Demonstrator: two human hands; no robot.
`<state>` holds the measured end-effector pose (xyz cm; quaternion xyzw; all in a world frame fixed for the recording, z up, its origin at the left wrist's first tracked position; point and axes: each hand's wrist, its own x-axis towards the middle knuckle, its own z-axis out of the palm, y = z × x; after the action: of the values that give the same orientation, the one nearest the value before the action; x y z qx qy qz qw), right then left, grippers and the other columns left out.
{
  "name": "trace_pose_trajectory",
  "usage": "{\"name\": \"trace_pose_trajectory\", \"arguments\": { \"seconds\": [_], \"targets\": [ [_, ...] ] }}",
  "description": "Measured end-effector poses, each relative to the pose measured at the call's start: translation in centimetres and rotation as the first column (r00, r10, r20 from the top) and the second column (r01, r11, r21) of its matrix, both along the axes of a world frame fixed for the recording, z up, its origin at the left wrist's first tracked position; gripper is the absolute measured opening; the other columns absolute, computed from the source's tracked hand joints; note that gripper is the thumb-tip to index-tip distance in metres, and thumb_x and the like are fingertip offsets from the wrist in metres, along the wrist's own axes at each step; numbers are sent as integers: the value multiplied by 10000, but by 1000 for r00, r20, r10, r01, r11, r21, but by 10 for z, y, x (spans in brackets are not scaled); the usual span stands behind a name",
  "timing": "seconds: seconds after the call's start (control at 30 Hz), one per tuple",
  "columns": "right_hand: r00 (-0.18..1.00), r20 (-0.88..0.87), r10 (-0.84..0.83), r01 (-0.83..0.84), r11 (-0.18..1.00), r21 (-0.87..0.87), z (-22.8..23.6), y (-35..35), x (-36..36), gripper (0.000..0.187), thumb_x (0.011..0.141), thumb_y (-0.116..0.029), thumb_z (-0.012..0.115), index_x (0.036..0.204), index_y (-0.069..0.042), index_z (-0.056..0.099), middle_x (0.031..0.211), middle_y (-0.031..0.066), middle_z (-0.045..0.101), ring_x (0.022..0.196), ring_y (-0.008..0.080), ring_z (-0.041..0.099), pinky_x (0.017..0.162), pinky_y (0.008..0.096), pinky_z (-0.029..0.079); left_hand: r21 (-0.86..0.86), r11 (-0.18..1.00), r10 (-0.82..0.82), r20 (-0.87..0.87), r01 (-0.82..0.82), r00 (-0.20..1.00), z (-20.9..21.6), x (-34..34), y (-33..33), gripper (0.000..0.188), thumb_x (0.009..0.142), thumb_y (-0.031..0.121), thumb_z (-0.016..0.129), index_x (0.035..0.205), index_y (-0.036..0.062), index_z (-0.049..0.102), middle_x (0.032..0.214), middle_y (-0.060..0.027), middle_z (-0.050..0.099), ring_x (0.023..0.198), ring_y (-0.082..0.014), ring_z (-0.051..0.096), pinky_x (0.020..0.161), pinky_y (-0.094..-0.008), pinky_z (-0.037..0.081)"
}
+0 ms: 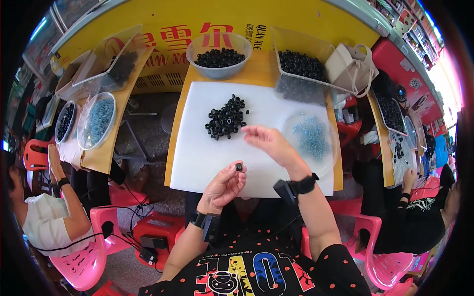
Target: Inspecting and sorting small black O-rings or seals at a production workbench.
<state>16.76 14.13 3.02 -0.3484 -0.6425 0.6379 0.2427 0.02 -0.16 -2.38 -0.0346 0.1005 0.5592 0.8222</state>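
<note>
Thumb and fingers of my left hand (pixel 227 183) pinch a small black ring-like part (pixel 239 167) with a hole in its end, just above the near part of the white sheet (pixel 202 163). My right hand (pixel 269 143) is over the middle of the sheet, its fingertips close to a heap of similar black parts (pixel 224 120). Motion smears those fingers, so whether they hold anything is unclear. On the sheet's right side, beyond my right wrist, lies a round clear tray (pixel 312 140) of tiny pale-blue pieces.
A clear round tub (pixel 218 70) of black parts stands at the far edge, with a clear rectangular bin (pixel 302 91) of them at far right. Beside it is a cream bag (pixel 345 66). People sit at side tables left (pixel 98 158) and right (pixel 382 133). Cables (pixel 131 222) hang at lower left.
</note>
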Motion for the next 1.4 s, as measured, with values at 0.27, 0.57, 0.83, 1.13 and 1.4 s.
{"name": "trace_pose_trajectory", "arguments": {
  "seconds": [0.27, 0.57, 0.83, 1.13, 1.4],
  "targets": [
    [844, 257, -471, 183, 703, 687, -54, 76, -39, 205, 846, -95, 692, 1020, 12, 713, 940, 172, 687, 860, 341, 656, 786, 398, 525, -196, 971, 140, 15, -134, 990, -8, -5, 4, 217, 1003, 83, 583, 1202, -1, 596, 1080, -122, 619, 894, -175, 629, 811, -284, 584],
    [934, -115, -337, 347, 934, 83, -7, 13, -16, 210, 875, -44, 708, 1082, -13, 730, 968, 46, 723, 822, 86, 635, 743, 258, 518, -100, 980, 156, -144, -171, 977, 4, -10, 6, 241, 982, 100, 620, 1201, 0, 595, 1069, -120, 675, 914, -169, 674, 842, -271, 596],
    [952, -172, -253, 256, 967, -2, 31, -55, 10, 200, 936, -13, 649, 1127, 22, 698, 1021, 38, 676, 957, 113, 626, 889, 253, 506, -52, 988, 135, -192, -148, 972, 28, -5, 12, 244, 983, 111, 621, 1197, -1, 581, 1054, -107, 660, 898, -156, 666, 831, -261, 591],
    [898, -315, -307, 169, 903, -396, 13, -65, 29, 218, 964, -42, 625, 1171, 1, 677, 1051, 105, 713, 938, 165, 684, 878, 284, 534, -109, 984, 113, -252, -144, 961, 28, 2, 7, 239, 980, 114, 629, 1188, 4, 586, 1038, -96, 669, 893, -144, 668, 829, -257, 591],
    [908, -280, -310, 171, 887, -428, 23, -76, 26, 238, 927, -51, 686, 1153, 22, 690, 1038, 118, 730, 902, 158, 693, 832, 270, 544, -58, 991, 100, -281, -121, 954, 32, 5, 4, 251, 981, 118, 627, 1199, 5, 574, 1039, -87, 672, 884, -139, 670, 833, -250, 587]
  ]
}}
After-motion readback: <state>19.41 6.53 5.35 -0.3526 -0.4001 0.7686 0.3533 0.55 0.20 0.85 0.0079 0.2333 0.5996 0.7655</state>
